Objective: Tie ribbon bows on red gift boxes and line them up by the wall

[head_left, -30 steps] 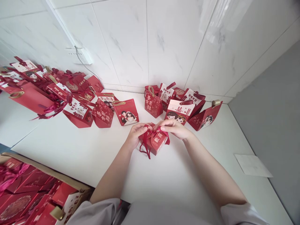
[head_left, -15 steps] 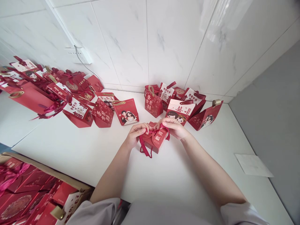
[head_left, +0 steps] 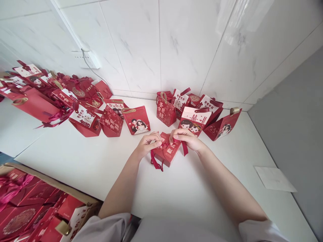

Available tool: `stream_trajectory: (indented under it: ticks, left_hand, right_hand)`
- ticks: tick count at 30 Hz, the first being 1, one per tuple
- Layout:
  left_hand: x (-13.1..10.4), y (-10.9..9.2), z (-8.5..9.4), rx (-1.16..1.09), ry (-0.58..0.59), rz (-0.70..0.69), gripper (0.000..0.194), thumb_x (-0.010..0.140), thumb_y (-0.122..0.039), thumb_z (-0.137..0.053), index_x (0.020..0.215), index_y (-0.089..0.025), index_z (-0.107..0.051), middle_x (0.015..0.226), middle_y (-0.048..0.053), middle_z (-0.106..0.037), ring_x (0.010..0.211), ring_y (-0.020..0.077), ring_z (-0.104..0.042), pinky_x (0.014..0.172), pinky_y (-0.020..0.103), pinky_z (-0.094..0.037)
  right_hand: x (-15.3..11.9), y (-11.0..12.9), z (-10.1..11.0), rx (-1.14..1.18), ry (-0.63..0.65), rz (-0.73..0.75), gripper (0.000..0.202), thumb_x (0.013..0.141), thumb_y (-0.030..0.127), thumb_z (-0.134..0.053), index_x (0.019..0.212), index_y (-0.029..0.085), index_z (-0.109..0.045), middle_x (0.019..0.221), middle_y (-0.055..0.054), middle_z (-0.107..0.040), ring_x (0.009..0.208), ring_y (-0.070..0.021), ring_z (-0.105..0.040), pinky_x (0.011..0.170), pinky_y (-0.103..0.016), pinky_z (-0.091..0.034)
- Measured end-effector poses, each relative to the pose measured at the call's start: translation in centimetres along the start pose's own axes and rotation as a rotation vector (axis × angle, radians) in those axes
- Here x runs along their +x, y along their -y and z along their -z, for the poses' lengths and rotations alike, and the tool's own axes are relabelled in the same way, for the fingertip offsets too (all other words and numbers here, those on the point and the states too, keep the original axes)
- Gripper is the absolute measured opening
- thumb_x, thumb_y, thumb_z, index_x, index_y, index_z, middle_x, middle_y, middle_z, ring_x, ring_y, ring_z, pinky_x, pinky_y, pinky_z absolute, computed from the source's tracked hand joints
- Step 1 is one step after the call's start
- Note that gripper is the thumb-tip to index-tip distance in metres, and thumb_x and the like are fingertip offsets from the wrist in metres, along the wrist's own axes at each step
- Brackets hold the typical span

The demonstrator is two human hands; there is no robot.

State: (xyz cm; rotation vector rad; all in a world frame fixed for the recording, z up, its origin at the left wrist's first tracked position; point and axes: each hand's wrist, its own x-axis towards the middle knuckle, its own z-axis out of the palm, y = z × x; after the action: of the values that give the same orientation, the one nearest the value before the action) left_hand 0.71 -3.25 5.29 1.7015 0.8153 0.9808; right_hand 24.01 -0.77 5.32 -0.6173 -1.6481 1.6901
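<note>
A red gift box [head_left: 168,157] with pale lettering lies on the white table in front of me, and a dark red ribbon [head_left: 156,162] crosses its top. My left hand [head_left: 150,142] pinches the ribbon at the left side of the box. On the right, my right hand [head_left: 185,138] has thumb and fingers closed on the same ribbon, and a ribbon end hangs below it. A twisted red cord shows at the box's lower left edge. The fingers partly cover the middle of the ribbon.
Several red gift boxes [head_left: 137,122] stand behind my hands along the tiled wall. More crowd the left side of the table. A carton [head_left: 50,183] of red boxes sits at lower left. A white paper [head_left: 275,178] lies at the right, and a socket [head_left: 87,59] is on the wall.
My right hand has shifted slightly inward and down over the box. The ribbon lies closer to the box top, and its right end hangs lower.
</note>
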Motion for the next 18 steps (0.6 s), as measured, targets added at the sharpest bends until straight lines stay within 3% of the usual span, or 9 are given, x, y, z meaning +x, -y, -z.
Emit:
stream_trajectory:
  ticks: [3, 8, 14, 18]
  left_hand:
    - [0.0, 0.0, -0.1, 0.001, 0.002, -0.003, 0.029, 0.081, -0.043, -0.067, 0.063, -0.021, -0.07, 0.071, 0.006, -0.065, 0.084, 0.021, -0.06, 0.107, 0.043, -0.034]
    - [-0.2, 0.0, -0.1, -0.042, -0.003, 0.019, 0.026, 0.082, -0.041, -0.067, 0.067, -0.021, -0.073, 0.08, 0.007, -0.068, 0.093, 0.0223, -0.061, 0.112, 0.043, -0.029]
    - [-0.4, 0.1, -0.8, -0.125, 0.039, 0.082, 0.029, 0.084, -0.043, -0.065, 0.069, -0.02, -0.075, 0.087, 0.01, -0.072, 0.105, 0.0249, -0.062, 0.109, 0.043, -0.035]
    - [-0.1, 0.2, -1.1, -0.111, -0.044, 0.031, 0.026, 0.084, -0.039, -0.066, 0.068, -0.021, -0.074, 0.078, 0.005, -0.073, 0.088, 0.0193, -0.066, 0.117, 0.043, -0.025]
  right_hand:
    - [0.0, 0.2, 0.0, -0.075, -0.005, 0.004, 0.031, 0.087, 0.048, -0.063, 0.074, 0.02, -0.067, 0.079, -0.003, -0.065, 0.076, -0.0184, -0.059, 0.074, -0.032, -0.047]
    - [0.2, -0.1, 0.0, -0.055, -0.025, 0.047, 0.03, 0.087, 0.049, -0.063, 0.084, 0.02, -0.072, 0.092, -0.005, -0.068, 0.087, -0.0201, -0.061, 0.081, -0.033, -0.049]
    - [0.3, -0.7, -0.3, 0.032, -0.092, 0.018, 0.031, 0.084, 0.05, -0.066, 0.085, 0.02, -0.072, 0.084, -0.004, -0.07, 0.078, -0.0182, -0.064, 0.072, -0.029, -0.052]
    - [0.3, -0.4, -0.6, 0.009, -0.061, 0.025, 0.031, 0.086, 0.049, -0.065, 0.082, 0.019, -0.072, 0.082, -0.004, -0.069, 0.075, -0.0169, -0.063, 0.071, -0.028, -0.051]
